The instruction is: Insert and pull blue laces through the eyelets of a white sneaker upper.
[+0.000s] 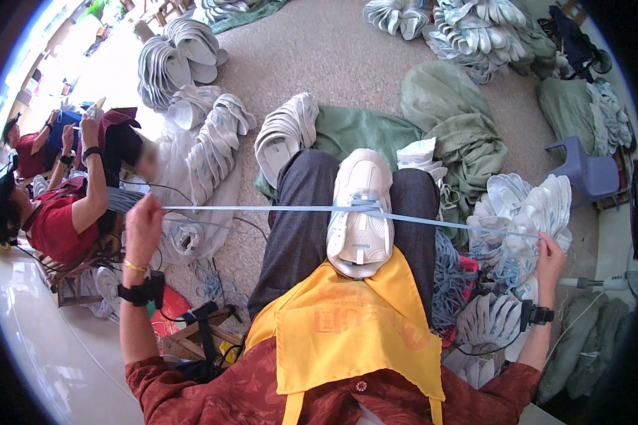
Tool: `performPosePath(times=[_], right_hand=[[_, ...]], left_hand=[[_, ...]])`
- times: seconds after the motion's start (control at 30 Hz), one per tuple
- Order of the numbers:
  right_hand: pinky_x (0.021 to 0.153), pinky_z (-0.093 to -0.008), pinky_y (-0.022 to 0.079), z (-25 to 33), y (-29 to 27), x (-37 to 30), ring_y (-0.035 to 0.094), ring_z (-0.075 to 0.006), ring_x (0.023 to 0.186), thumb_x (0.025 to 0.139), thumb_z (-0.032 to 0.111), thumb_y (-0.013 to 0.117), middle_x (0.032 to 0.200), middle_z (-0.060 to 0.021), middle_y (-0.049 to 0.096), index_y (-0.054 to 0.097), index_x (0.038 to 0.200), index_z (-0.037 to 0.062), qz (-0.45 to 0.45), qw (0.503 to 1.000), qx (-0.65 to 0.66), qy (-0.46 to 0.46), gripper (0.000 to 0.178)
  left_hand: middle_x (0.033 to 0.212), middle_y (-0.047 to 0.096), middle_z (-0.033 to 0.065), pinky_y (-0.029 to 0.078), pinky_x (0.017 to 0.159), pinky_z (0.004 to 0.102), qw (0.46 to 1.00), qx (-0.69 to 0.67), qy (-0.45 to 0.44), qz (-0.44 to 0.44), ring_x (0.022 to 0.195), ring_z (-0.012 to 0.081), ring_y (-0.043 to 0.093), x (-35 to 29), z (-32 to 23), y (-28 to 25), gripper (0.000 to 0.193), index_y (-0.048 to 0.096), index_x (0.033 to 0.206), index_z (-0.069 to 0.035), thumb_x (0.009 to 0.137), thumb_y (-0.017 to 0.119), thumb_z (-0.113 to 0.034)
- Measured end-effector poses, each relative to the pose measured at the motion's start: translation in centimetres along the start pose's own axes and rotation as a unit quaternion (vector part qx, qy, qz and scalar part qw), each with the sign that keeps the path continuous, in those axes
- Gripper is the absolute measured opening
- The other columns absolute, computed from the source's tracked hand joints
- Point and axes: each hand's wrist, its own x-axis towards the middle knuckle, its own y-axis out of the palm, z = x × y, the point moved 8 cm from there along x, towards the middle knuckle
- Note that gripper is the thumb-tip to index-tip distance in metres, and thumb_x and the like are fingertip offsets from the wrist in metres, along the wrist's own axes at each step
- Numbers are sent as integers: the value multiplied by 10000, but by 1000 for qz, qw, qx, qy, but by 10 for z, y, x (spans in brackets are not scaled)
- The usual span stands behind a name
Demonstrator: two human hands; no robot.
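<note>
A white sneaker (361, 237) rests upright between my thighs, its toe pointing away from me. A light blue shoelace (262, 208) runs through its eyelets, and both ends are pulled out sideways, nearly straight. On the left, my left hand (142, 228) is closed around one end at about the height of my knee. Far to the right, my right hand (550, 259) pinches the other end between thumb and fingers, in front of a pile of white shoe uppers (556, 202). The left part of the lace looks level, while the right part slopes down towards my hand.
A yellow apron (361, 326) covers my lap. Blue laces (446, 273) hang by a pink basket (468, 273) at my right. Stacked white uppers (287, 131) and green sacks (468, 134) lie ahead. Two people in red work at left; a purple stool (585, 170) stands right.
</note>
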Motion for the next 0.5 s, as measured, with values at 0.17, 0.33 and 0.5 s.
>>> performPosePath(times=[0.17, 0.33, 0.5], right_hand=[[740, -295, 550, -93, -47, 13, 680, -136, 805, 1023, 58, 589, 951, -97, 754, 755, 1217, 23, -40, 998, -14, 45, 258], [733, -276, 551, -156, -79, 31, 663, -113, 827, 1052, 82, 563, 964, -70, 738, 730, 1274, 29, -36, 996, 25, 80, 283], [749, -274, 552, -187, -106, 39, 671, -121, 848, 1062, 88, 550, 972, -67, 735, 712, 1296, 19, -36, 991, 57, 114, 293]], left_hand=[[720, 518, 106, 475, 643, 348, 996, 10, -79, -44, 668, 176, 505, -3, 91, -51, 107, 516, 914, 10, 902, 622, 14], [773, 553, 70, 476, 695, 316, 989, 11, -114, -97, 742, 130, 518, -11, 156, -104, 96, 547, 948, 4, 938, 642, -5], [746, 553, 31, 470, 675, 313, 982, 42, -150, -103, 729, 108, 523, -9, 180, -138, 73, 588, 952, 2, 954, 653, -31]])
